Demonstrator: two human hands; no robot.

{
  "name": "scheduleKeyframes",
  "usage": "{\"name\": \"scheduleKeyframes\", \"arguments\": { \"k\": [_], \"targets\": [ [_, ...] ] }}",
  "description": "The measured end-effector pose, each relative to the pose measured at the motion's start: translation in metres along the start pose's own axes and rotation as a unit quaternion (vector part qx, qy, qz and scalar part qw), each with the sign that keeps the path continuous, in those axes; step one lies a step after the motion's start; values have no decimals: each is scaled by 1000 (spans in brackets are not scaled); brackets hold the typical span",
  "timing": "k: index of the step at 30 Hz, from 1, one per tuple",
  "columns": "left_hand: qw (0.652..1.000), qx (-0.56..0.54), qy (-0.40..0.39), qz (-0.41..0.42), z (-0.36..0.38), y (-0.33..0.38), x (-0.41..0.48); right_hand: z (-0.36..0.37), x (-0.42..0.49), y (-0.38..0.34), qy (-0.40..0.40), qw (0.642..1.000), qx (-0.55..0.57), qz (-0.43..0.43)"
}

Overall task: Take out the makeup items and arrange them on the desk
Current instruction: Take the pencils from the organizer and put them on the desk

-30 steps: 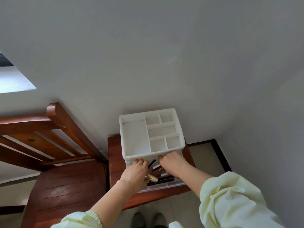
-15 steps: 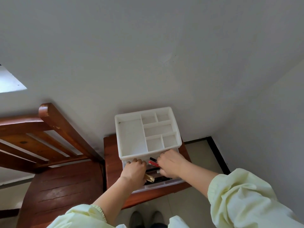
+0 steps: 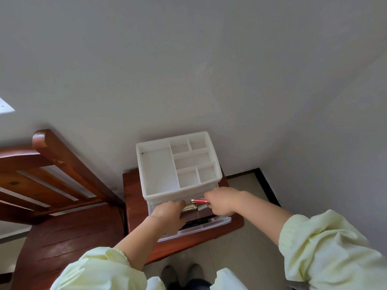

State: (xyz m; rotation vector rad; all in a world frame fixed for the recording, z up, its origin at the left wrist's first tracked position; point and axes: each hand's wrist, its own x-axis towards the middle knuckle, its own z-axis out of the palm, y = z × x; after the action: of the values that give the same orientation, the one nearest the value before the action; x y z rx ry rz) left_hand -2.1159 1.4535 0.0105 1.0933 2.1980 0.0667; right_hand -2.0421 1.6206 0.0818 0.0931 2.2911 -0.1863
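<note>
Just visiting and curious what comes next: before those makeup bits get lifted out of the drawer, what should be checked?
1. The drawer is pulled open: ok.
2. The right hand pinches the red tube: ok.
3. The left hand grips the gold tube: cannot tell, contact hidden.
4. Bare wood shows on the desk beside the organiser: ok.
5. The drawer is emptied: not ok, dark pencils lie inside.

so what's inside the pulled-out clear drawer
A gold tube held by the left hand, a red tube pinched by the right hand, and black pencils along the front. Both hands cover the rest.
</note>
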Motion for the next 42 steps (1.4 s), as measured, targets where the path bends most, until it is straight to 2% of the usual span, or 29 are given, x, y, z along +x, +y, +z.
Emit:
{"name": "scheduleKeyframes", "arguments": {
  "k": [2,6,9,13,24,31,39,42],
  "targets": [
    [998,-55,-18,-8,-5,1,-2,0,-2,6,-12,999,32,11],
    [982,-149,-85,-79,-23,-4,-14,-3,-4,15,11,999,39,32],
    [972,-179,-115,-100,-35,-11,-23,1,2,7,-5,999,51,10],
    [973,-182,-79,-116,-35,-19,-36,14,17,-17,-17,999,4,-29],
    [959,-256,61,-102,-12,-33,-67,20,23,-26,57,993,-96,-46],
    [946,-290,95,-108,-3,-36,-71,25,24,-34,117,982,-148,-23],
    [898,-422,85,-91,-2,-28,-81,31,10,-26,162,980,-110,-29],
    [882,-460,83,-59,-9,-26,-88,30,-1,-24,171,971,-158,-56]
  ]
}}
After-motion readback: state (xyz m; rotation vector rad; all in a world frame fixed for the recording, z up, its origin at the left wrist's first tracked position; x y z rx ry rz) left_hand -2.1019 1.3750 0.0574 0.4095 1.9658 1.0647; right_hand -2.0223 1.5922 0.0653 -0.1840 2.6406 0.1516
